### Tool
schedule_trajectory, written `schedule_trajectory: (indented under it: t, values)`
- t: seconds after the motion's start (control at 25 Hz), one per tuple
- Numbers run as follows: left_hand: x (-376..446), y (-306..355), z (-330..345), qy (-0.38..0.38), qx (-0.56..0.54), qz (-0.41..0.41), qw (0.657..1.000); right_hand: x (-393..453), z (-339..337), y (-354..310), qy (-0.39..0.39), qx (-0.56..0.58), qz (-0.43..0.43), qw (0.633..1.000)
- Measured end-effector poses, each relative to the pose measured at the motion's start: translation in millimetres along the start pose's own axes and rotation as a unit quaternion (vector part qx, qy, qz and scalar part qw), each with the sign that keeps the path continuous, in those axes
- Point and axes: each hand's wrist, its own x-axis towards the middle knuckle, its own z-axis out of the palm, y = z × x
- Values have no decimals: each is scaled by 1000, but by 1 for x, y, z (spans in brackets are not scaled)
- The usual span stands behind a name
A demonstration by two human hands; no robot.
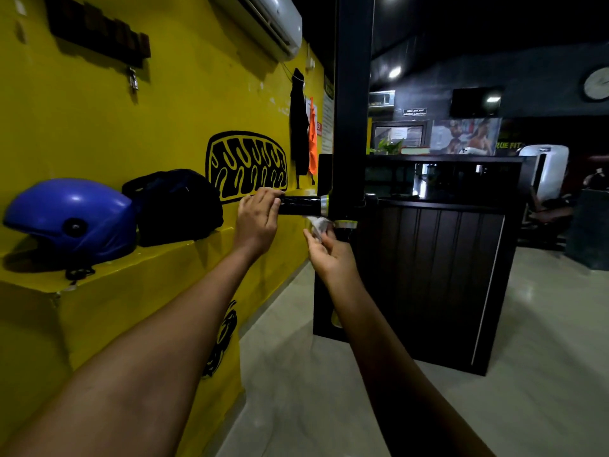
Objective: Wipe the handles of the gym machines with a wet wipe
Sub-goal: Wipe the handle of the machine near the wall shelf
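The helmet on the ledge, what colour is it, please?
Blue helmet, clearest in the head view.

Leaving open floor (428, 407) below; crowding the handle (300, 206) between yellow wall (131, 127), black post (352, 110) and dark counter (428, 275).

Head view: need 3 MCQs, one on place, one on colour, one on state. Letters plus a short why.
1. Where is the helmet?
A. on the floor
B. on the yellow ledge
C. hanging from the black post

2. What colour is the helmet?
A. red
B. white
C. blue

3. What does the left hand do?
A. grips the end of the black handle
B. lies flat on the wall
C. holds the wet wipe

Key:
1 B, it sits on the ledge beside a black bag.
2 C, its shell is plainly blue.
3 A, its fingers curl round the handle's end, while the right hand holds the wet wipe just below the handle.
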Motion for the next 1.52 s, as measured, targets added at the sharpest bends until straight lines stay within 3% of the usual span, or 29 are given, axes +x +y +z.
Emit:
schedule_trajectory:
  t: [0.04,0.08,0.16,0.2,0.24,0.28,0.32,0.4,0.44,0.52,0.72,0.8,1.0,1.2,1.28,1.52]
  values:
    - [0,0,0,5,-1,1,1000,-5,-6,1,16,-70,-32,997]
    - [0,0,0,10,-2,2,1000,-5,-9,-2,34,-69,-38,996]
    - [0,1,2,20,-9,-2,1000,-10,-7,-9,36,8,-77,996]
    - [0,2,4,24,-13,-7,1000,-8,-5,-19,74,11,-113,991]
    - [0,3,5,28,-17,-17,999,-5,-5,-25,145,-127,-173,966]
    - [0,4,7,31,-20,-27,999,-5,-6,-35,190,-226,-257,920]
    - [-1,6,7,31,-22,-33,999,-1,-4,-39,172,-284,-365,870]
    - [-2,8,8,30,-21,-32,999,15,-7,-38,75,-496,-538,678]
    - [-2,8,8,32,-18,-25,999,23,-8,-37,50,-581,-561,587]
    - [-1,5,6,32,-11,-16,999,33,-11,-34,53,-671,-572,468]
    - [-1,5,9,32,-14,-26,999,25,-42,-22,31,-758,-572,312]
    - [-2,7,9,35,-17,-32,999,16,-57,-19,10,-765,-575,291]
    - [-3,9,10,38,-23,-40,998,23,-36,-49,25,-693,-644,323]
    - [-2,6,8,33,-14,-34,999,31,-23,-42,44,-774,-556,299]
    - [-2,6,8,26,-13,-37,999,21,-28,-29,23,-780,-542,312]
    - [-3,8,10,28,-8,-34,999,15,0,-49,4,-726,-557,403]
